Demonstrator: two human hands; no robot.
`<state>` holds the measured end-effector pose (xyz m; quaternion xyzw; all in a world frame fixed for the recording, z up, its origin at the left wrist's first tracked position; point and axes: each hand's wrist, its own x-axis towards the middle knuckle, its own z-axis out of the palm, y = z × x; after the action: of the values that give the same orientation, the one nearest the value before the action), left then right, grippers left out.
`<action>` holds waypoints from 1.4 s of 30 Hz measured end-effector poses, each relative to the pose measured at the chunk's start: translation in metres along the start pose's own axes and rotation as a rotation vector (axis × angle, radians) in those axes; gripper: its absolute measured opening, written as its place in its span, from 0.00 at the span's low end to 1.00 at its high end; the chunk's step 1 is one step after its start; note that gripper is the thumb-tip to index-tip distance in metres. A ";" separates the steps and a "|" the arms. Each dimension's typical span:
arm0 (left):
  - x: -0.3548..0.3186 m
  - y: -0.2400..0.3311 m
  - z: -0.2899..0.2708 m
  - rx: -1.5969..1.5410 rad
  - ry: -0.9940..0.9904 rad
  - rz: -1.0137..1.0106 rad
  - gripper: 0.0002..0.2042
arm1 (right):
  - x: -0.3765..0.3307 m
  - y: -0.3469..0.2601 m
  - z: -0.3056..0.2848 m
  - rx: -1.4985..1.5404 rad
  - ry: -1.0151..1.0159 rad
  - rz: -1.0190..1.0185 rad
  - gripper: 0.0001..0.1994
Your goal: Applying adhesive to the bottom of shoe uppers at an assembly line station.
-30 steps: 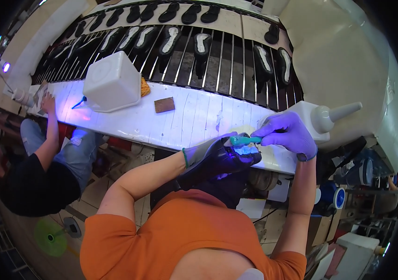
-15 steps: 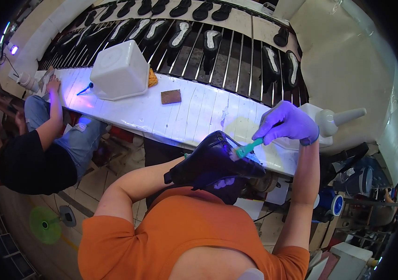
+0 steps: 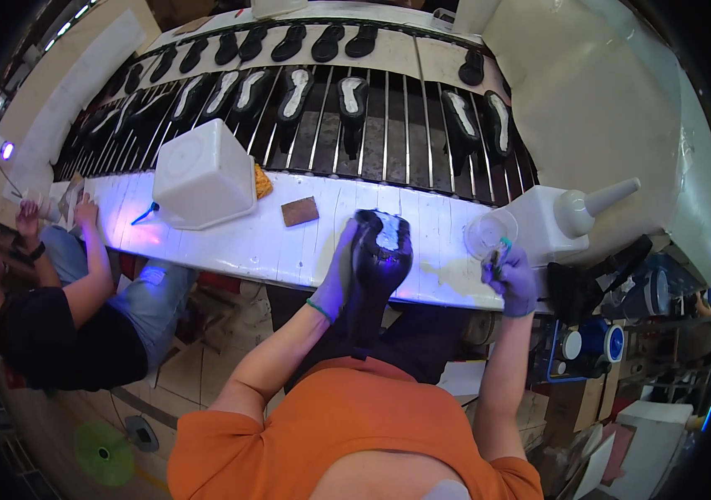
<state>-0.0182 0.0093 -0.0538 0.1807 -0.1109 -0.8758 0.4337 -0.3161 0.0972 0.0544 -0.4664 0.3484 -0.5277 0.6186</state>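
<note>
A black boot (image 3: 382,265) stands sole-up in front of me at the bench edge, with a pale patch on its sole. My gloved left hand (image 3: 337,279) is wrapped round its left side. At the right, my gloved right hand (image 3: 512,279) is closed on a brush (image 3: 505,242); only a bit of its green handle shows, and the bristles cannot be made out. That hand is beside a clear plastic cup (image 3: 488,232) on the bench. A white bottle with a long spout (image 3: 551,218) lies just behind the cup.
Beyond the white bench (image 3: 289,258), a roller conveyor (image 3: 393,125) carries several black shoes, soles up and pale. More stand on the far shelf (image 3: 389,57). A white container (image 3: 204,175), a brown block (image 3: 299,212) and an orange sponge (image 3: 263,181) sit left. A co-worker (image 3: 59,308) sits there.
The boot has turned from lying sideways to sole-up over the bench edge. My right hand has moved off its sole with the brush, down to the cup. The view has shifted.
</note>
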 end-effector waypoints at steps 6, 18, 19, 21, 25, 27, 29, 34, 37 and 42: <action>-0.011 0.030 0.044 0.048 0.108 0.160 0.31 | -0.044 0.047 0.020 0.200 0.236 -0.125 0.17; 0.020 0.063 0.052 0.281 0.124 0.299 0.29 | -0.027 0.030 0.045 0.086 0.482 -0.039 0.12; 0.023 0.066 0.054 0.281 0.132 0.286 0.29 | -0.021 0.017 0.051 -0.096 0.510 0.009 0.11; 0.019 0.073 0.070 0.321 0.100 0.144 0.27 | -0.012 -0.011 0.062 -0.178 0.525 0.089 0.10; 0.007 0.078 0.101 0.337 0.229 -0.128 0.22 | 0.015 -0.065 0.070 -0.662 0.337 0.027 0.12; 0.011 0.073 0.086 0.349 0.194 -0.154 0.20 | 0.028 -0.086 0.074 -0.744 0.213 -0.010 0.13; 0.012 0.068 0.072 0.370 0.137 -0.270 0.19 | 0.042 -0.102 0.083 -0.826 0.079 0.047 0.14; -0.002 0.062 0.083 0.374 0.150 -0.308 0.21 | 0.053 -0.108 0.079 -0.964 -0.167 0.019 0.12; -0.001 0.060 0.079 0.392 0.146 -0.361 0.22 | 0.056 -0.111 0.088 -1.004 -0.156 0.088 0.12; -0.004 0.057 0.079 0.451 0.160 -0.361 0.22 | 0.059 -0.107 0.093 -1.102 -0.142 0.100 0.11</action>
<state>-0.0073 -0.0185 0.0392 0.3577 -0.2343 -0.8749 0.2274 -0.2539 0.0584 0.1889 -0.7382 0.5520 -0.2049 0.3293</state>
